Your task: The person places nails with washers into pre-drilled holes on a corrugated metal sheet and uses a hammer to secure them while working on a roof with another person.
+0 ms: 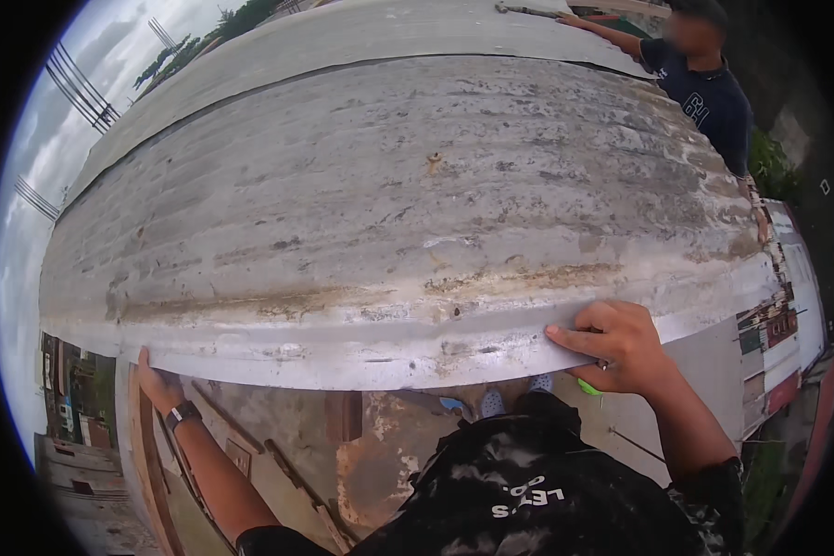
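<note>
Along the lower middle of the frame, a right hand (618, 343) curls its fingers around the lip of a weathered corrugated metal sheet (361, 195); farther left, a left hand (160, 389) touches the edge, its grip hidden. The sheet appears laid, its fixing unclear. Beyond lies a paler panel (361, 35); upper right, a co-worker (709, 97).

Both arms reach forward, spread well apart. The left forearm (222, 477) slants up and leftward to the left hand (160, 386), one digit pointing upward, the others largely hidden. The right forearm (690, 417) rises leftward to the right hand (625, 347), knuckles bent, one digit extended leftward.
</note>
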A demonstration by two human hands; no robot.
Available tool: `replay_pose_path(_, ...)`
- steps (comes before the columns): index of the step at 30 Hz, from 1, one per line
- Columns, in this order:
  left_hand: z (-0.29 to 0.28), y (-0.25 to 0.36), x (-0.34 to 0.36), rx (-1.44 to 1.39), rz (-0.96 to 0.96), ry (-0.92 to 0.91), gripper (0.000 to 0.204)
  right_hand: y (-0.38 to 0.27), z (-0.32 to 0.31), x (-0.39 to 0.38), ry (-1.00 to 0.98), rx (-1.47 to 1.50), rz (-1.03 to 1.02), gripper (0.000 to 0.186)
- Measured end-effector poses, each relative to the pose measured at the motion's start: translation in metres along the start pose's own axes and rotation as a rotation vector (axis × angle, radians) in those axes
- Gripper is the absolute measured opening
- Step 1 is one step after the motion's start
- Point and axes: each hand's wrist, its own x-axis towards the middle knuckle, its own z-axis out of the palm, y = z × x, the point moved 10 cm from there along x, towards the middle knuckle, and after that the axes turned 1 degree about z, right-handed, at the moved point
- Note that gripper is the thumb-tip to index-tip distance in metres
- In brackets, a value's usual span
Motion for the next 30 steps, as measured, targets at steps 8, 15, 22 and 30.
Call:
replay_pose_path(8,0.008,-0.002,-0.003,0.014,-0.086,-0.027,0.056,-0.007,-0.004,-0.003,-0.006,-0.052,-0.042,0.065)
replay_pose_path(15,0.022,-0.008,0.003,-0.109,0.047,0.031,0.050,-0.022,-0.002,-0.007,0.077,-0.195,-0.048,0.059)
replay_pose_path(22,0.007,0.013,-0.001,-0.105,0.070,0.062,0.039,-0.019,0.004,0.007,0.005,-0.059,-0.073,0.062)
replay_pose_path(30,0.000,0.008,0.009,0.029,0.009,0.025,0.016,-0.025,-0.003,0.001,0.136,-0.088,-0.081,0.061)
